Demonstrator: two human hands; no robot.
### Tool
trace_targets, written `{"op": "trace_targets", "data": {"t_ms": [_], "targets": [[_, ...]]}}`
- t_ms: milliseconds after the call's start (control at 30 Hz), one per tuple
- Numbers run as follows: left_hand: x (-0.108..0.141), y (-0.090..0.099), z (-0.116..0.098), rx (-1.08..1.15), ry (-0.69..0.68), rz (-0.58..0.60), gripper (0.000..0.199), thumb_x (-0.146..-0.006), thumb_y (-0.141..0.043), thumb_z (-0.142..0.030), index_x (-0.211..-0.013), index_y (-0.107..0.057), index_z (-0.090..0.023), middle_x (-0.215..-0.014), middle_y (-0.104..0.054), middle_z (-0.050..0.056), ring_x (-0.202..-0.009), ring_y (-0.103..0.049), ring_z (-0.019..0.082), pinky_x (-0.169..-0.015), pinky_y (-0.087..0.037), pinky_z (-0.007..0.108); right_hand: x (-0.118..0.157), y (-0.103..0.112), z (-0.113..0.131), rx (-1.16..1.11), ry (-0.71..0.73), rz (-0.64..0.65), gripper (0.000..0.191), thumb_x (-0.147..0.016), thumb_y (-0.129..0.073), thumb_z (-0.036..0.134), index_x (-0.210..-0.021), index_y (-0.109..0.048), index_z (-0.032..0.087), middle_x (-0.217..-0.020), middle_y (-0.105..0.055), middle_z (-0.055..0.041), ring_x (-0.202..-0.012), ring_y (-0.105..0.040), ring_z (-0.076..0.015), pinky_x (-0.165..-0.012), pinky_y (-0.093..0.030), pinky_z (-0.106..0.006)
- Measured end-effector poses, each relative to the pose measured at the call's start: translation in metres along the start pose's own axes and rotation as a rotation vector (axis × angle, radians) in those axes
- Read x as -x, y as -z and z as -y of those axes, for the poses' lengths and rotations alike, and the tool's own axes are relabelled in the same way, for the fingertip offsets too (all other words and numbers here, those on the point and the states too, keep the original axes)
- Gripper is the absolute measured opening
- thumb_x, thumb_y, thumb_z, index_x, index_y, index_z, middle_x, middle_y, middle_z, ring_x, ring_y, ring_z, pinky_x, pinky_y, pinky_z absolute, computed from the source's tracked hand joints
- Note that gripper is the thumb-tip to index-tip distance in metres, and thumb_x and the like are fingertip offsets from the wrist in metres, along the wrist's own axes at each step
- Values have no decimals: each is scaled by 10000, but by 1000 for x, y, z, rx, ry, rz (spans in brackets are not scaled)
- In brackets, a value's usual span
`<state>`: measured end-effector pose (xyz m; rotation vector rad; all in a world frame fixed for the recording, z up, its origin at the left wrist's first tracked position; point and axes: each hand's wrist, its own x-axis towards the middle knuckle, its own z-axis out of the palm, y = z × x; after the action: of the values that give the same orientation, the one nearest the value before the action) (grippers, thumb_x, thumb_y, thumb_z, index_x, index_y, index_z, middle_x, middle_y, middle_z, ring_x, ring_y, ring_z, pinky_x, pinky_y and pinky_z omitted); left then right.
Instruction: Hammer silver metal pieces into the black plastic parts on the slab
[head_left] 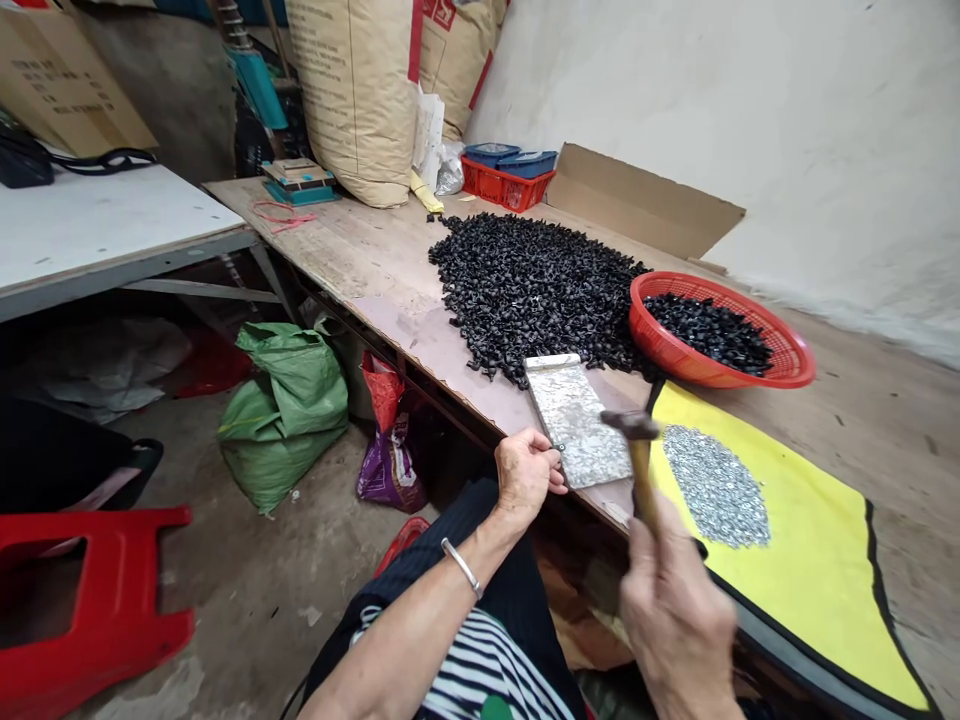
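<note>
My left hand (pixel 527 475) rests curled at the table's near edge, its fingertips pinching a small dark part (pixel 559 449) against the side of a speckled stone slab (pixel 577 420). My right hand (pixel 675 620) grips a short wooden-handled hammer (pixel 639 465), its metal head raised just over the slab and its handle blurred. Beyond the slab spreads a large heap of black plastic parts (pixel 532 295). A red plastic basket (pixel 720 335) holds more of them. A pile of small silver metal pieces (pixel 715 487) lies on a yellow mat (pixel 795 570) to the right.
The parts lie on a long wooden table (pixel 360 260) against a white wall. At its far end stand large paper sacks (pixel 356 100) and a red crate (pixel 506 185). Below are a green sack (pixel 281 415), a purple bag (pixel 390 470) and a red plastic stool (pixel 90 600).
</note>
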<state>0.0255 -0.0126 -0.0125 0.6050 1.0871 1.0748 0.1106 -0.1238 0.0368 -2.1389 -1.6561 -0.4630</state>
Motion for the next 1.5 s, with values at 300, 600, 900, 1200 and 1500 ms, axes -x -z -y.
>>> {"op": "trace_targets", "data": {"t_ms": [300,600,900,1200,1500], "targets": [[0,0,-1,3,8,0,148,-557,-638,-179,-570,-494,-144,-388,-496,-47,-308,-492,91,-298,-463,205,4,-8,-3,75,28,-94,423,-877,-429,251,-1267,-497,103,-938,-690,-134,-612,-648,-184,-506,-438,-257],[-1,1,0,15,-2,-4,105,-561,-600,-147,-575,-496,-142,-412,-516,-40,-313,-502,99,-295,-460,214,5,-15,2,125,59,-80,387,-885,-414,259,-1216,-540,104,-934,-696,-126,-565,-639,-164,-492,-438,-247],[0,2,-2,17,3,2,86,-563,-583,-139,-566,-496,-143,-415,-514,-40,-307,-493,93,-291,-448,206,6,-18,9,95,46,4,373,-878,-404,257,-1171,-588,117,-953,-691,-125,-524,-615,-156,-469,-403,-249],[0,4,-3,36,0,15,102,-555,-594,-146,-571,-493,-135,-419,-522,-35,-313,-495,97,-298,-458,221,-14,-27,-7,-540,-448,391,490,-769,-493,428,-1194,-543,190,-647,-620,-24,-480,-543,-151,-450,-417,-259],[9,39,-22,61,-109,146,98,-588,-624,-166,-612,-543,-116,-459,-564,-23,-307,-464,73,-300,-456,213,-39,-48,-20,-603,-469,476,350,-763,-461,361,-1039,-580,181,-552,-536,8,-460,-495,-140,-469,-401,-274]]}}
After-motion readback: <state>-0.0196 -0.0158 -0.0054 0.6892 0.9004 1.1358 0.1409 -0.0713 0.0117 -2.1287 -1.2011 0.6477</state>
